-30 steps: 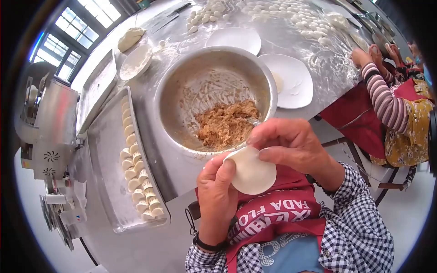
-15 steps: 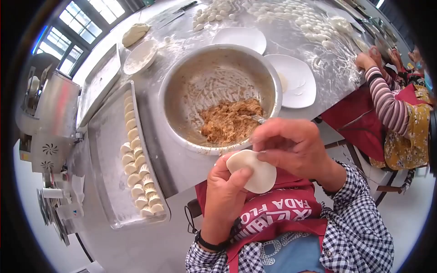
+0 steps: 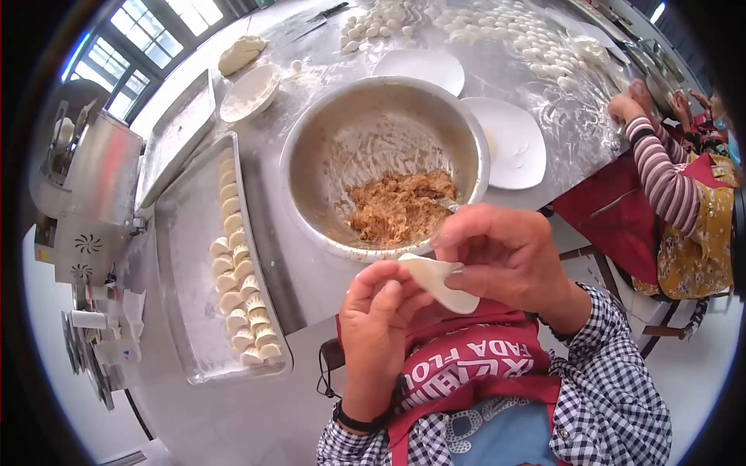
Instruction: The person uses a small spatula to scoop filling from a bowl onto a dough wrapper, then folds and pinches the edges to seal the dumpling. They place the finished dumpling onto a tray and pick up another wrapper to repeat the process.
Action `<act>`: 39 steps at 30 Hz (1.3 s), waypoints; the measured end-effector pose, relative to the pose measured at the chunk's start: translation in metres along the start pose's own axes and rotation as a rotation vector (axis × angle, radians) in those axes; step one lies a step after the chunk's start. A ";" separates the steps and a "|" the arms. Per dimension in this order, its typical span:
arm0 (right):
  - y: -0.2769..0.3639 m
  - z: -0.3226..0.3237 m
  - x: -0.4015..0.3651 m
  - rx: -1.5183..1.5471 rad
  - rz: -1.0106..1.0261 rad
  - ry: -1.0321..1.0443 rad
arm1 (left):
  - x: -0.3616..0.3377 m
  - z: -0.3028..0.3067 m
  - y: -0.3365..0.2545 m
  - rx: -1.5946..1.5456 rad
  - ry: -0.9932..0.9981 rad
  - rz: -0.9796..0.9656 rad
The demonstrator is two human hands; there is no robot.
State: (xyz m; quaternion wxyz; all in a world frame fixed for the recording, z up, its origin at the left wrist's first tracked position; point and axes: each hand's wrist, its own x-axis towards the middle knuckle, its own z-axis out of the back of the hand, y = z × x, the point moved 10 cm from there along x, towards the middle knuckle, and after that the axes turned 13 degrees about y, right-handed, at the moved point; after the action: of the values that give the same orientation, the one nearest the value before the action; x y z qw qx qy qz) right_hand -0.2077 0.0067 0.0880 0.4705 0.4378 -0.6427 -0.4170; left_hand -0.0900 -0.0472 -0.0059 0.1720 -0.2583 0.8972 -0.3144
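My right hand pinches a round white dumpling wrapper between thumb and fingers. The wrapper is tilted, seen partly edge-on and slightly bent. My left hand is at the wrapper's left edge, its fingertips touching or just behind it. Its thumb stands away from the dough and the fingers are loosely curled. Just beyond both hands is a large metal bowl with brown filling at its near side. A metal utensil handle sticks out of the filling, partly hidden by my right hand.
A metal tray at left holds rows of folded dumplings. Behind it are another tray, a small floury bowl and a dough lump. White plates, dough pieces and a co-worker's striped sleeve are beyond and right.
The wrapper has turned from facing the camera to nearly edge-on, in my right hand's pinch. My left thumb has come off its surface. The view has shifted slightly.
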 end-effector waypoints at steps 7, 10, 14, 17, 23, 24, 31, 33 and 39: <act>0.021 -0.035 0.012 -0.482 0.183 0.242 | -0.013 -0.020 -0.005 -0.208 0.115 0.056; 0.044 0.001 0.002 -0.605 0.246 0.028 | -0.012 -0.013 0.000 -0.223 0.095 0.087; 0.034 0.059 -0.018 -0.863 0.194 -0.190 | -0.011 0.001 0.006 -0.183 0.006 0.101; 0.018 0.070 -0.025 -0.979 0.012 -0.155 | -0.010 0.011 0.009 -0.161 -0.032 0.086; 0.001 0.040 -0.014 -0.897 0.068 -0.006 | -0.011 0.018 0.015 -0.086 -0.057 0.119; 0.002 0.034 -0.011 -0.912 0.143 0.043 | -0.009 0.019 0.015 -0.052 -0.065 0.109; 0.002 0.028 0.019 -1.034 0.166 0.097 | -0.011 0.024 0.013 -0.010 -0.066 0.109; -0.004 0.027 0.031 -1.120 0.125 0.195 | -0.013 0.027 0.018 -0.040 -0.058 0.143; -0.008 0.034 0.047 -1.220 0.033 0.260 | -0.017 0.042 0.023 -0.178 -0.130 0.224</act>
State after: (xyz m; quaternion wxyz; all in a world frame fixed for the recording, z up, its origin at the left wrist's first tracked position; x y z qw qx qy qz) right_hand -0.2476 -0.0365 0.0846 0.7166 0.1276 -0.2329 -0.6450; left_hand -0.0646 -0.0422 -0.0498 0.2403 -0.1908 0.9315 -0.1952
